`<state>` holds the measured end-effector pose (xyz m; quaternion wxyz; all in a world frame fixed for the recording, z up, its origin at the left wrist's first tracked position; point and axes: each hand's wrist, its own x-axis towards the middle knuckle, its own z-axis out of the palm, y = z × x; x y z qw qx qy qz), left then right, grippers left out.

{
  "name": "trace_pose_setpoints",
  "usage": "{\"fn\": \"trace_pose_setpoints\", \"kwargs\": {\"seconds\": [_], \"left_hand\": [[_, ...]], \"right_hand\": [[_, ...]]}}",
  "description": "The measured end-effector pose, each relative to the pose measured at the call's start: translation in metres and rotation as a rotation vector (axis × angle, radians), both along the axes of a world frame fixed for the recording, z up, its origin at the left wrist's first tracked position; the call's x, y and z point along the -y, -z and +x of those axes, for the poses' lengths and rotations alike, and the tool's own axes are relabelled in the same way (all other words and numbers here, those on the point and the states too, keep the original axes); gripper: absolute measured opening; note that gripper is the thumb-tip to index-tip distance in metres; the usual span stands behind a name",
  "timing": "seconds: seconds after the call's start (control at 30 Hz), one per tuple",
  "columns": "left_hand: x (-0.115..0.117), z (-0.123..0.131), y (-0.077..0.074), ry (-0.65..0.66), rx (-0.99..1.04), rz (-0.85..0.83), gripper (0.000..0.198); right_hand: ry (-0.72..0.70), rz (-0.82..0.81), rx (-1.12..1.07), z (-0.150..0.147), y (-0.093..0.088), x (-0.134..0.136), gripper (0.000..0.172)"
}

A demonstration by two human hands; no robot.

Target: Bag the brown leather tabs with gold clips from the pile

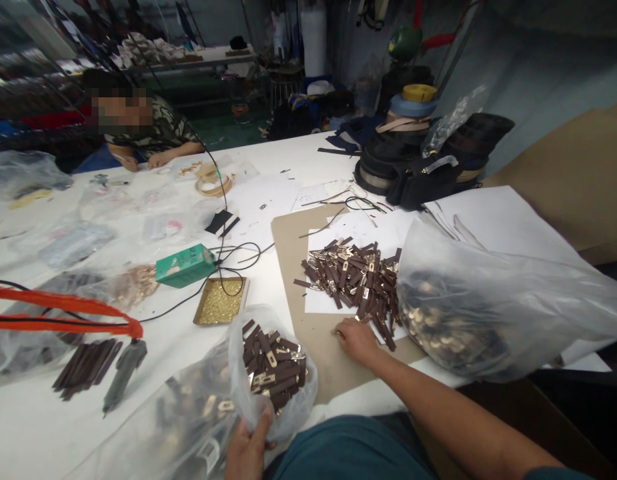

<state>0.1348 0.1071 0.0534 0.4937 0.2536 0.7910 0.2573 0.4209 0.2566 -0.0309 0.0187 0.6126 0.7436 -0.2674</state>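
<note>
My left hand (251,443) grips the rim of a clear plastic bag (308,390), its thumb pressed on the film. Inside the bag's mouth lie many dark brown strips with gold metal ends (275,363). My right hand (357,341) rests at the near edge of a loose pile of the same brown strips (351,273). Its fingers are closed together, with a small metallic glint at the tips; what they hold is too small to name. Under the pile are white paper (315,303) and a brown cardboard sheet (301,333).
A full plastic bag (453,320) stands right of the pile. Left are a tray of gold bits (221,300), a green box (185,265) with black cable, a grey pen-like tool (124,375) on an orange cord, and stacked strips (85,363). Across the table sits another person (163,130).
</note>
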Motion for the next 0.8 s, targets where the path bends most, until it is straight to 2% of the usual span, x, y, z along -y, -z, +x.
{"fn": "trace_pose_setpoints", "kwargs": {"seconds": [0.13, 0.2, 0.33, 0.37, 0.43, 0.5, 0.57, 0.63, 0.7, 0.8], "left_hand": [[0.000, -0.002, -0.001, 0.001, 0.030, -0.011, 0.070], [0.001, -0.002, 0.000, -0.005, 0.040, -0.019, 0.072], [0.002, -0.003, 0.005, 0.000, 0.047, -0.042, 0.080], [0.002, -0.004, 0.007, 0.000, 0.055, -0.049, 0.082], [0.002, -0.005, 0.009, 0.002, 0.069, -0.064, 0.085], [0.001, -0.005, 0.010, 0.004, 0.069, -0.071, 0.087], [0.001, -0.006, 0.009, 0.018, 0.052, -0.071, 0.087], [0.002, -0.007, 0.007, 0.030, 0.039, -0.071, 0.085], [0.003, -0.008, 0.006, 0.033, 0.036, -0.079, 0.085], [0.003, -0.007, 0.004, 0.036, 0.027, -0.087, 0.085]], "right_hand": [[0.099, -0.014, -0.071, -0.025, 0.002, 0.006, 0.021], [0.197, -0.035, -0.164, -0.041, 0.000, 0.008, 0.018], [0.436, -0.260, -0.578, -0.088, -0.012, 0.014, 0.016], [0.437, -0.340, -0.714, -0.102, -0.016, 0.017, 0.020], [0.347, -0.473, -0.956, -0.126, -0.023, 0.023, 0.035], [0.260, -0.539, -1.079, -0.138, -0.027, 0.027, 0.049], [0.263, -0.513, -1.077, -0.132, -0.027, 0.028, 0.050], [0.344, -0.371, -1.000, -0.105, -0.021, 0.026, 0.044], [0.454, -0.139, -0.858, -0.062, -0.012, 0.026, 0.037], [0.606, 0.133, -0.496, 0.014, 0.001, 0.031, 0.030]]}}
